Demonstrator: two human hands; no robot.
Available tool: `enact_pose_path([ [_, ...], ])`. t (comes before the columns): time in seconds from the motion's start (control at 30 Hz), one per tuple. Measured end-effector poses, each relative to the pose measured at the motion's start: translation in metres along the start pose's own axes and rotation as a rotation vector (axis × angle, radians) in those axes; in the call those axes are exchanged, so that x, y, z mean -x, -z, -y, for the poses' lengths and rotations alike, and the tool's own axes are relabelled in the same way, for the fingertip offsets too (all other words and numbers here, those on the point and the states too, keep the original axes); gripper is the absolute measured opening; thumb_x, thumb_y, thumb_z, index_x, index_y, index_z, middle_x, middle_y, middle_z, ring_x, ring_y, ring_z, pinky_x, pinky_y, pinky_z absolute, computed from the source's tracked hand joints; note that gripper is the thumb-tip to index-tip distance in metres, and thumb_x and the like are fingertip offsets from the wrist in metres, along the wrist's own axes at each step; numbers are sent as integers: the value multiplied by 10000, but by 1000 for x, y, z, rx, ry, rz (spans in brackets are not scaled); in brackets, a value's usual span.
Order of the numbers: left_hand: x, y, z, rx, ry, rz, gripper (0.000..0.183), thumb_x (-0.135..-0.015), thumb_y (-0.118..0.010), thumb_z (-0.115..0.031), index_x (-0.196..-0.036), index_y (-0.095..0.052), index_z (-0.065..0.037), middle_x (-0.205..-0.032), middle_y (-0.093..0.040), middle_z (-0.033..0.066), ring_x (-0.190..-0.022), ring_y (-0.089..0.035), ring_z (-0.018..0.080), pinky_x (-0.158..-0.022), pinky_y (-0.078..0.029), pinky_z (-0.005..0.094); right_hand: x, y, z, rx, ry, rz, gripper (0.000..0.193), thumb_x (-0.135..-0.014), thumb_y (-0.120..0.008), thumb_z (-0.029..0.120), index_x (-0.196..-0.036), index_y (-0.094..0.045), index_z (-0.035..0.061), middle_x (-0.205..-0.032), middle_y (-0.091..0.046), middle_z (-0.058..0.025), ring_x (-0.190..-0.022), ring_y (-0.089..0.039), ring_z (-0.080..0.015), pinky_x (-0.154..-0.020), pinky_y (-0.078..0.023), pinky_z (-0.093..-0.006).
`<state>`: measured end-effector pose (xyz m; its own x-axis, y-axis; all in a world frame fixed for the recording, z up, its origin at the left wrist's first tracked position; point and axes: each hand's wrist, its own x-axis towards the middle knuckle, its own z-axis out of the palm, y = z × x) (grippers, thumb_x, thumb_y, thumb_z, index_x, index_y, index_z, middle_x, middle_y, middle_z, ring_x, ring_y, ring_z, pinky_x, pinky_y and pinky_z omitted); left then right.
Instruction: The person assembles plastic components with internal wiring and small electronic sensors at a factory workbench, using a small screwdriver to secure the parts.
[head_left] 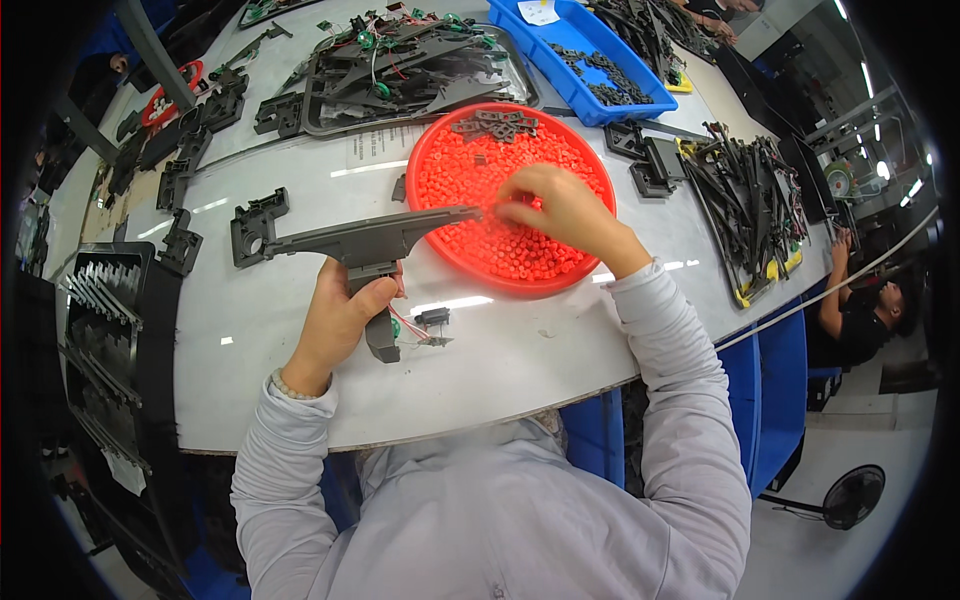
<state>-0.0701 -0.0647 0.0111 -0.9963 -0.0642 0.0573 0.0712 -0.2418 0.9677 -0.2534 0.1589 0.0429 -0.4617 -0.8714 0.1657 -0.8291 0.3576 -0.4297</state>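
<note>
Clasping T-shaped housing (372, 240) in left hand (338, 310) near bench's (510, 375) front edge; curling right hand (563, 207), unclear if holding; could snag wires (408, 326) by twisting.

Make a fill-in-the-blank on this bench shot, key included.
The left grip holds a T-shaped plastic part coloured ____.
The right grip is over the red plastic tray, whose outline is ____.
The rectangular plastic bin beyond the tray is coloured ____.
The round black fan is at the picture's lower ____.

Missing words: grey; round; blue; right.
</note>
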Motion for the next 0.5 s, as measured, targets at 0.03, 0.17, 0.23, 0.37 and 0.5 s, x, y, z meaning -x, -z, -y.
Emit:
enact_pose_path([
  [0.03, -1, -3, -1, -39, -10, -32, 448, -785, -650, -326, -1042, -478, -3, -913, -537, 72, -779, -552, 144, -717, -472, 281, -5, 0, -7, -35, -62, -96, 168, -746, -658, 128, -866, -613, 19, -839, -617, -95, -789, -584, -220, -716, -462, -332],
  [0.17, -3, -3, -1, -95, -31, -60, 533, -770, -648, -454, -1012, -508, -1, -876, -534, 65, -746, -550, 143, -695, -464, 272, -35, -8, -24, -62, -68, -331, 210, -770, -637, 158, -916, -618, 8, -890, -621, -108, -836, -588, -229, -753, -462, -346],
  [0.23, -5, -4, -1, -88, -39, -67, 528, -771, -647, -450, -1012, -508, -1, -869, -535, 65, -744, -549, 145, -693, -463, 274, -43, -16, -26, -47, -76, -329, 203, -782, -614, 151, -932, -629, 15, -926, -617, -117, -836, -589, -253, -756, -467, -350],
  [0.37, -3, 0, 0, -82, -45, -95, 514, -773, -645, -436, -1012, -510, -1, -863, -536, 68, -737, -548, 147, -688, -461, 279, -42, -25, -27, 46, 83, -222, 147, -762, -595, 106, -887, -648, 47, -872, -595, -117, -816, -572, -289, -721, -474, -380],
  [0.5, -2, 4, 2, 5, -41, -43, 380, -808, -652, -229, -1053, -463, -9, -908, -554, 67, -770, -552, 136, -723, -473, 275, -8, -24, -9, 208, 180, -212, 133, -763, -608, 120, -869, -652, 54, -801, -570, -98, -769, -565, -269, -695, -473, -372],
])
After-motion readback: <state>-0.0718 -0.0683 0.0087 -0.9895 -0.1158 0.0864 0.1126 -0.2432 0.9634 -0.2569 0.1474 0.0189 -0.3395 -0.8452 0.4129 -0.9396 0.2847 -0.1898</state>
